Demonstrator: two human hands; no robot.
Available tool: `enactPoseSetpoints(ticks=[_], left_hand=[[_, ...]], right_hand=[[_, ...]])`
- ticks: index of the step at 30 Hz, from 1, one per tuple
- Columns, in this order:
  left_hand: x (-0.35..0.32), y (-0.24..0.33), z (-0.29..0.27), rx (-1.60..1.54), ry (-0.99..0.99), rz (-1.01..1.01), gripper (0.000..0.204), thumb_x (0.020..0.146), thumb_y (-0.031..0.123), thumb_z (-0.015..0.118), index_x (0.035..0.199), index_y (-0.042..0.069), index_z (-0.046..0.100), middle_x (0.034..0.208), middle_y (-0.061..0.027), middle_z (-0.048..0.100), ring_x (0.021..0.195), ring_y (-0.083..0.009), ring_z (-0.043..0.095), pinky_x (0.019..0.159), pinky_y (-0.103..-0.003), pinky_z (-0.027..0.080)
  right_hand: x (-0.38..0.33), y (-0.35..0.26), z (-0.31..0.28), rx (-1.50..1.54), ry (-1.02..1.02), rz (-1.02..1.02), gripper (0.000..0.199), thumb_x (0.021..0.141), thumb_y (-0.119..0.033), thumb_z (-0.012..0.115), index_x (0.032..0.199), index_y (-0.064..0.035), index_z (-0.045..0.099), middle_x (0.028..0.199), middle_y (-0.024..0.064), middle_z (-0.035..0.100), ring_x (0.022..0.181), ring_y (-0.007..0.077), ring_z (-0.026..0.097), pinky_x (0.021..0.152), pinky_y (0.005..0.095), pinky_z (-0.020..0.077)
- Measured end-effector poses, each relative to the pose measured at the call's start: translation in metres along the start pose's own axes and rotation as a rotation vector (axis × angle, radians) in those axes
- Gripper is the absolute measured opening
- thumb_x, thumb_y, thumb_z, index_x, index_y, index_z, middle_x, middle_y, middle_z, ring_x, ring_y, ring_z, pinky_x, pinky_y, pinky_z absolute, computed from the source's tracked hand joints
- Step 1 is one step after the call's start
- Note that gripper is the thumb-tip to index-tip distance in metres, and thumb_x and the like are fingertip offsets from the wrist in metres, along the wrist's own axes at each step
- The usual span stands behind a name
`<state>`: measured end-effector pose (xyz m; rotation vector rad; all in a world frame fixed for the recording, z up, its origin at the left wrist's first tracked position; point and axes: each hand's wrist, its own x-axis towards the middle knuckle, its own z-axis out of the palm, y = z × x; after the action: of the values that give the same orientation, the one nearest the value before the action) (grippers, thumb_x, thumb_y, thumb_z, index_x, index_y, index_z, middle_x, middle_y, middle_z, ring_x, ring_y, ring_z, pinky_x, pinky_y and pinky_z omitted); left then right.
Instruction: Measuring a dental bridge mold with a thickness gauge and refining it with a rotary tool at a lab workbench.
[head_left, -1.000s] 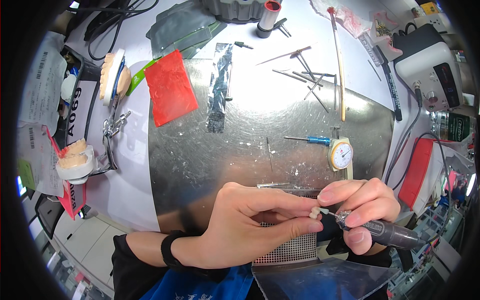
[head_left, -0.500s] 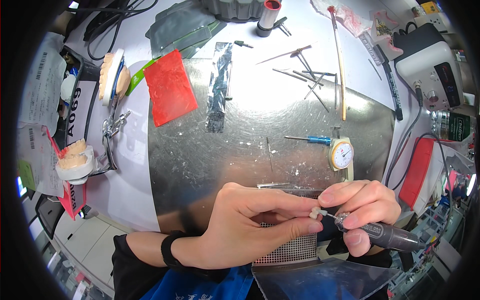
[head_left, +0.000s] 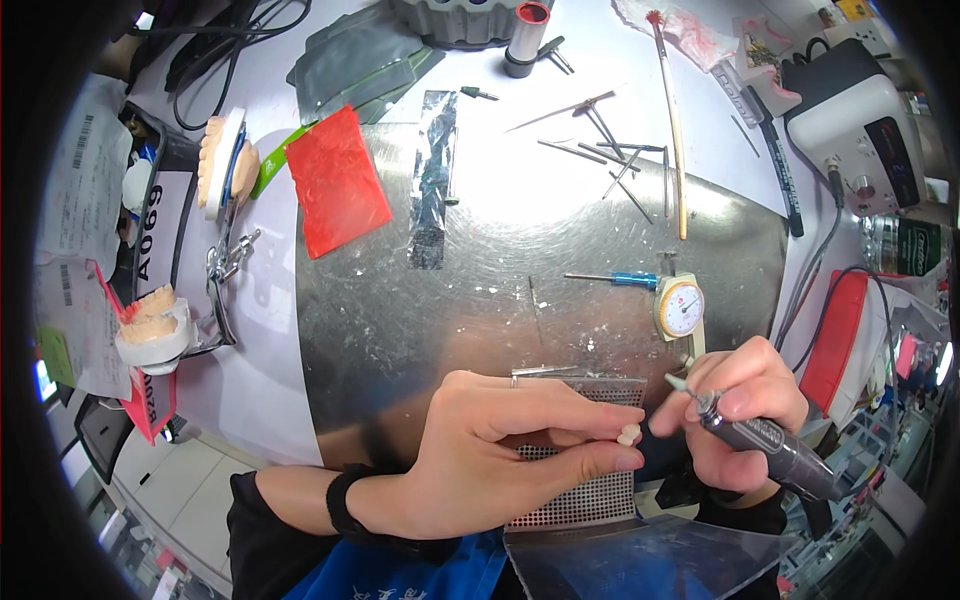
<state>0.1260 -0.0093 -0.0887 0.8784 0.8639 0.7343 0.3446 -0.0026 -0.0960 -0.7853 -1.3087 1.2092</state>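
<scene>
My left hand (head_left: 500, 450) pinches a small whitish tooth-shaped piece (head_left: 629, 435) between thumb and fingers, over a perforated metal grid (head_left: 575, 495). My right hand (head_left: 740, 405) grips a grey rotary handpiece (head_left: 775, 455) like a pen. Its thin tip points up and left, a short gap away from the piece. Both hands hover above the near edge of a shiny metal plate (head_left: 500, 290).
On the plate lie a dial gauge (head_left: 680, 308), a blue-handled tool (head_left: 610, 279), a red sheet (head_left: 335, 180), a foil strip (head_left: 435, 180) and several thin burs (head_left: 610, 155). Dental casts (head_left: 150, 320) stand at left on the white bench. A white control box (head_left: 860, 125) sits at the upper right, a clear shield (head_left: 640, 560) at the bottom.
My right hand has drawn the handpiece tip back from the small piece, to the right and up. My left hand has stayed in place with the piece.
</scene>
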Motion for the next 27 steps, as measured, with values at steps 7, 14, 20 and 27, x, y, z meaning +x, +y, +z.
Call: enactPoseSetpoints(ticks=[7,14,20,27], left_hand=[[0.004,0.003,0.002,0.103,0.001,0.185,0.022,0.076,-0.008,0.08,0.097,-0.006,0.074,0.086,-0.0172,0.074,0.076,-0.0192,0.073,0.066,-0.027,0.057],[0.006,0.001,0.006,0.165,-0.009,0.214,0.022,0.076,-0.009,0.079,0.097,-0.007,0.073,0.085,-0.0182,0.074,0.079,-0.0221,0.074,0.071,-0.028,0.06],[0.004,-0.002,0.006,0.167,-0.02,0.222,0.024,0.077,-0.012,0.076,0.1,-0.009,0.071,0.091,-0.0203,0.073,0.086,-0.0249,0.074,0.079,-0.032,0.062],[-0.002,-0.005,0.011,-0.043,0.021,0.111,0.027,0.079,-0.015,0.073,0.106,-0.01,0.068,0.099,-0.0216,0.071,0.094,-0.0253,0.072,0.085,-0.033,0.061]], right_hand=[[0.012,-0.006,-0.004,-0.227,-0.197,-0.002,0.056,0.062,-0.041,0.089,0.096,-0.0007,0.072,0.065,0.007,0.063,0.056,0.0156,0.062,0.047,0.0258,0.0434],[0.018,-0.011,0.005,-0.239,-0.078,0.099,0.027,0.072,0.005,0.079,0.097,0.0006,0.071,0.077,0.0121,0.069,0.06,0.0165,0.064,0.054,0.025,0.0456],[0.024,-0.018,-0.034,-0.267,-0.018,0.064,0.037,0.088,-0.034,0.067,0.077,0.0001,0.072,0.061,0.0023,0.054,0.053,0.0111,0.046,0.051,0.0264,0.032],[0.032,-0.001,-0.045,-0.618,0.353,0.224,0.03,0.082,-0.011,0.073,0.107,0.0036,0.067,0.062,-0.0049,0.052,0.056,0.0029,0.043,0.052,0.0223,0.0327]])
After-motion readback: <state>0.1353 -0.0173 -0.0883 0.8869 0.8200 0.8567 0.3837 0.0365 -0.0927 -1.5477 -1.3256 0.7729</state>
